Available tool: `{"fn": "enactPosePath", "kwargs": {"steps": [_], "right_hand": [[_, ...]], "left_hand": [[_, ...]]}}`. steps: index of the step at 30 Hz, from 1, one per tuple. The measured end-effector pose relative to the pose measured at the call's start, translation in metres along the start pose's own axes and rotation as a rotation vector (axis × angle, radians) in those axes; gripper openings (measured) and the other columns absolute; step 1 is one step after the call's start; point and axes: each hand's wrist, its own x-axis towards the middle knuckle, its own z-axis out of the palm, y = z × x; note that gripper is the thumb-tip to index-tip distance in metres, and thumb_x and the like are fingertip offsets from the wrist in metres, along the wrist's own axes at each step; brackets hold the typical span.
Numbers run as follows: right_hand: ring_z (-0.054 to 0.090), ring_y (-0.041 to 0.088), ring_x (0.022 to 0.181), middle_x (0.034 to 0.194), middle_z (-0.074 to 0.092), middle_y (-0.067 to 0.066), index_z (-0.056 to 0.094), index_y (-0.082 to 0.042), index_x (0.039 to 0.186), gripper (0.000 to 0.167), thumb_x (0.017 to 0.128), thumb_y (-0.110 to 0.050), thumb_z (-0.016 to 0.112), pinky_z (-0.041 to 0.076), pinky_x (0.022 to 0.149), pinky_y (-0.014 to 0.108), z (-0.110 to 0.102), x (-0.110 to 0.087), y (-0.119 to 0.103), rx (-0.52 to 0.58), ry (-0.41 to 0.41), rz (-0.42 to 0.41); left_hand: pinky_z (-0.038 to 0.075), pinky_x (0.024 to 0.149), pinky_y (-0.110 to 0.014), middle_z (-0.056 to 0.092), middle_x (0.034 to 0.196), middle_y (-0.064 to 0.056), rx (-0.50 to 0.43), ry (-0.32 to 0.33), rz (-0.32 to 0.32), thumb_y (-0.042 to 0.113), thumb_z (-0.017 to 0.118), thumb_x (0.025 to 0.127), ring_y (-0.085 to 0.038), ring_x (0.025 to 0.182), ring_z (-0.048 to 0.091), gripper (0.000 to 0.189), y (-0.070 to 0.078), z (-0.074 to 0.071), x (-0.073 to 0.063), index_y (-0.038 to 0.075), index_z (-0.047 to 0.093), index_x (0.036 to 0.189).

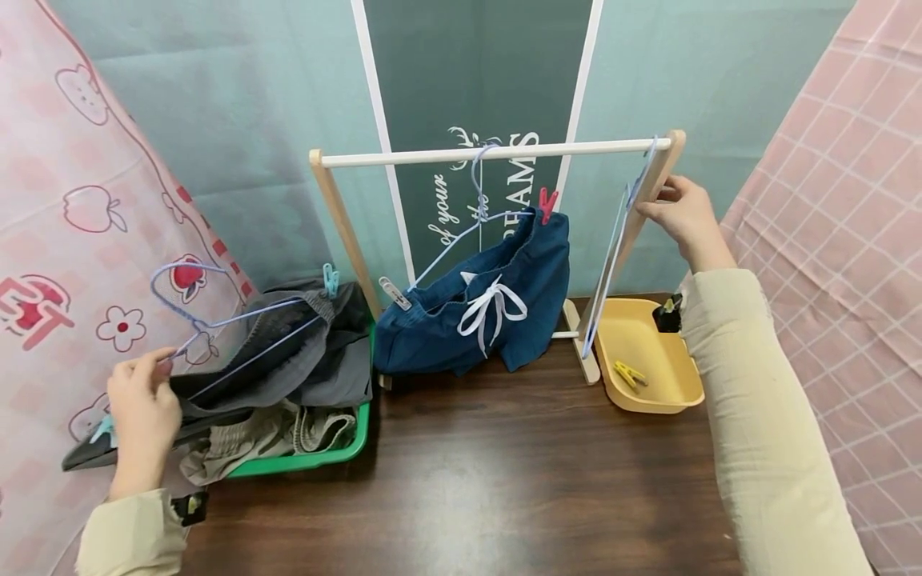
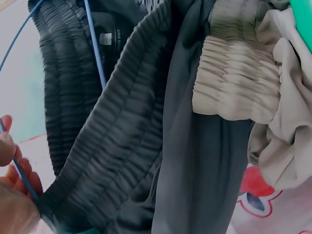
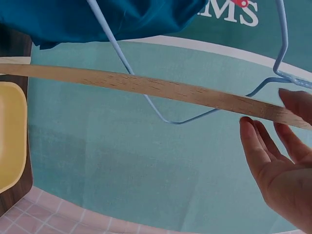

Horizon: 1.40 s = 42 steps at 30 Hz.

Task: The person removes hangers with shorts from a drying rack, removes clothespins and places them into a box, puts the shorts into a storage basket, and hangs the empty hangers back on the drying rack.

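Beside the rack (image 1: 425,157), the left grip (image 1: 146,408) pinches a hanger (image 1: 199,325) slanting up rightward, the right grip (image 1: 684,212) a post (image 3: 170,91)

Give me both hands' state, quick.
Left hand: holding a blue hanger with dark pants on it.
Right hand: holding the rack's wooden post.

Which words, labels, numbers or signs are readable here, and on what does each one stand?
"of your": dark green panel.
"the": same panel.
"REAMS": same panel, its start hidden behind blue shorts.
Red letters on pink cloth: unclear.
Label inside dark trousers: too small to read.
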Motion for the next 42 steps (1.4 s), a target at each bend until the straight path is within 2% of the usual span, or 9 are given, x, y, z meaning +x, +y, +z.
{"fn": "enactPosePath", "kwargs": {"steps": [4, 7, 11, 15, 20, 27, 33, 38, 42], "right_hand": [[0.036, 0.029, 0.140, 0.153, 0.033, 0.014, 0.028, -0.018, 0.151, 0.067, 0.091, -0.005, 0.055, 0.034, 0.114, 0.041, 0.002, -0.004, -0.005, 0.020, 0.078, -0.001], [0.036, 0.024, 0.141, 0.152, 0.035, 0.011, 0.029, -0.019, 0.150, 0.071, 0.086, 0.006, 0.049, 0.039, 0.110, 0.035, 0.003, -0.008, -0.013, 0.050, 0.167, 0.009], [0.038, 0.012, 0.131, 0.140, 0.039, -0.003, 0.041, -0.020, 0.141, 0.072, 0.078, 0.014, 0.038, 0.038, 0.107, 0.023, 0.007, -0.013, -0.027, 0.178, 0.342, 0.003], [0.039, 0.003, 0.116, 0.122, 0.039, -0.010, 0.053, -0.020, 0.123, 0.061, 0.077, 0.015, 0.034, 0.035, 0.101, 0.017, 0.014, -0.023, -0.041, 0.330, 0.506, -0.082], [0.044, 0.006, 0.114, 0.114, 0.042, -0.009, 0.059, -0.018, 0.109, 0.053, 0.076, 0.016, 0.035, 0.038, 0.099, 0.019, 0.026, -0.035, -0.057, 0.443, 0.534, -0.195], [0.050, 0.012, 0.113, 0.119, 0.046, -0.004, 0.065, -0.012, 0.101, 0.048, 0.077, 0.018, 0.037, 0.044, 0.098, 0.025, 0.055, -0.052, -0.077, 0.473, 0.380, -0.307], [0.052, 0.018, 0.118, 0.123, 0.049, 0.002, 0.061, -0.002, 0.113, 0.041, 0.081, 0.015, 0.041, 0.044, 0.104, 0.032, 0.088, -0.078, -0.093, 0.407, 0.163, -0.405], [0.054, 0.022, 0.118, 0.128, 0.055, 0.013, 0.058, 0.002, 0.121, 0.037, 0.086, 0.009, 0.047, 0.044, 0.104, 0.036, 0.121, -0.095, -0.098, 0.241, -0.067, -0.482], [0.059, 0.023, 0.115, 0.124, 0.062, 0.014, 0.058, -0.001, 0.124, 0.033, 0.091, -0.003, 0.056, 0.047, 0.101, 0.036, 0.153, -0.103, -0.092, 0.069, -0.263, -0.519]], "left_hand": [[0.025, 0.086, -0.036, 0.044, 0.083, 0.012, -0.038, 0.104, -0.103, -0.006, 0.045, 0.091, 0.001, 0.090, 0.035, 0.025, -0.003, -0.002, 0.001, -0.010, 0.063, 0.108], [0.023, 0.087, -0.023, 0.033, 0.084, 0.034, -0.105, 0.196, -0.154, 0.002, 0.048, 0.094, 0.017, 0.088, 0.027, 0.024, -0.007, -0.004, 0.001, -0.008, 0.066, 0.106], [0.023, 0.086, -0.014, 0.036, 0.084, 0.034, -0.172, 0.268, -0.206, 0.007, 0.049, 0.096, 0.017, 0.088, 0.033, 0.025, -0.013, -0.006, 0.000, -0.004, 0.069, 0.107], [0.022, 0.083, -0.011, 0.039, 0.082, 0.030, -0.252, 0.274, -0.228, 0.003, 0.048, 0.094, 0.014, 0.088, 0.036, 0.029, -0.018, -0.011, -0.001, 0.006, 0.072, 0.110], [0.022, 0.083, -0.009, 0.042, 0.083, 0.030, -0.306, 0.277, -0.203, -0.002, 0.046, 0.091, 0.012, 0.090, 0.037, 0.036, -0.016, -0.014, -0.002, 0.012, 0.074, 0.108], [0.022, 0.082, -0.011, 0.047, 0.083, 0.031, -0.346, 0.291, -0.083, 0.000, 0.050, 0.089, 0.011, 0.089, 0.039, 0.023, -0.009, -0.013, 0.000, -0.010, 0.066, 0.101], [0.023, 0.081, -0.011, 0.052, 0.084, 0.032, -0.378, 0.260, -0.007, -0.004, 0.051, 0.088, 0.011, 0.087, 0.042, 0.021, -0.001, -0.016, 0.005, -0.008, 0.069, 0.098], [0.021, 0.081, -0.012, 0.051, 0.089, 0.035, -0.363, 0.168, 0.064, -0.002, 0.053, 0.090, 0.012, 0.086, 0.040, 0.017, 0.003, -0.013, 0.006, -0.014, 0.063, 0.096], [0.019, 0.081, -0.012, 0.050, 0.090, 0.036, -0.351, 0.107, 0.059, -0.001, 0.054, 0.091, 0.011, 0.085, 0.037, 0.016, 0.005, -0.010, 0.006, -0.009, 0.067, 0.097]]}}
